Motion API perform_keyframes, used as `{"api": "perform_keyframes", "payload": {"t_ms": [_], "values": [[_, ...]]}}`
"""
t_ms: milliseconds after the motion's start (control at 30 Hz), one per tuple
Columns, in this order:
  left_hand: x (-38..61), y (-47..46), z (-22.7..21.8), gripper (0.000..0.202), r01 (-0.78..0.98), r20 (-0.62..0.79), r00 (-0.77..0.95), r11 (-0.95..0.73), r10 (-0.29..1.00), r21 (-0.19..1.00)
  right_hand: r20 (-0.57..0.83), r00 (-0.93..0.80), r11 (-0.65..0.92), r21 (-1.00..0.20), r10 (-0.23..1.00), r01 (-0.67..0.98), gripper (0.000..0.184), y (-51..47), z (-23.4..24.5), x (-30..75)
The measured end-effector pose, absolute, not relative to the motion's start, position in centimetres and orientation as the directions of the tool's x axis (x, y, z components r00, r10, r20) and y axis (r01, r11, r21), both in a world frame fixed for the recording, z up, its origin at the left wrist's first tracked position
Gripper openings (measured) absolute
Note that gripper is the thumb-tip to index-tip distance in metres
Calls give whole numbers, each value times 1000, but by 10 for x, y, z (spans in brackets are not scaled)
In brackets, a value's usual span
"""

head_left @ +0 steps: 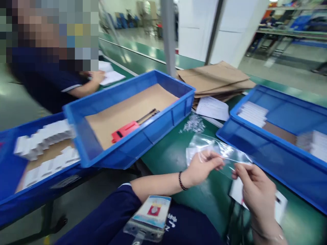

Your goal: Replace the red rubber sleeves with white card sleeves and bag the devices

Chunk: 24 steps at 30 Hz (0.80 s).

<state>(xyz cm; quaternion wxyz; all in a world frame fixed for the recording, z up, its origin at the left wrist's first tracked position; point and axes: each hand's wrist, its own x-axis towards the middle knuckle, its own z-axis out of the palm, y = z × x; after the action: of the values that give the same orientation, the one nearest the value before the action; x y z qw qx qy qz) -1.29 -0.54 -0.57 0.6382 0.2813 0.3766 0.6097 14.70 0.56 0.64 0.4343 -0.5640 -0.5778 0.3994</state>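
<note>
My left hand (201,166) pinches the near edge of a clear plastic bag (217,149) that hangs just above the green table (168,153). My right hand (258,194) grips the same bag at its right end, fingers closed. Under my right hand lies a small white card or box (279,204), partly hidden; whether the hand also touches it I cannot tell. A black bead bracelet sits on my left wrist.
A blue crate (163,126) at centre holds a cardboard liner, a red tool (125,132) and black rods. Another blue crate (281,149) at right holds white boxes. A left crate (15,190) has several white boxes. Flat cardboard (217,80) lies behind. A co-worker's hand (95,77) rests on papers.
</note>
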Motion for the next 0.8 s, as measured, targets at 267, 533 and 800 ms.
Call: {"api": "perform_keyframes", "payload": {"t_ms": [267,533,800], "values": [[-12,-2,-17,33,-511,-205,-79,137,975,848,172,-37,171,-884,984,435,35,11,2,139],[-12,-2,-23,36,-442,-141,-178,50,974,896,180,-66,190,-964,981,188,27,12,-2,140],[-6,-2,-22,36,-517,-114,-135,28,984,856,215,5,206,-944,977,257,33,12,-5,139]]}}
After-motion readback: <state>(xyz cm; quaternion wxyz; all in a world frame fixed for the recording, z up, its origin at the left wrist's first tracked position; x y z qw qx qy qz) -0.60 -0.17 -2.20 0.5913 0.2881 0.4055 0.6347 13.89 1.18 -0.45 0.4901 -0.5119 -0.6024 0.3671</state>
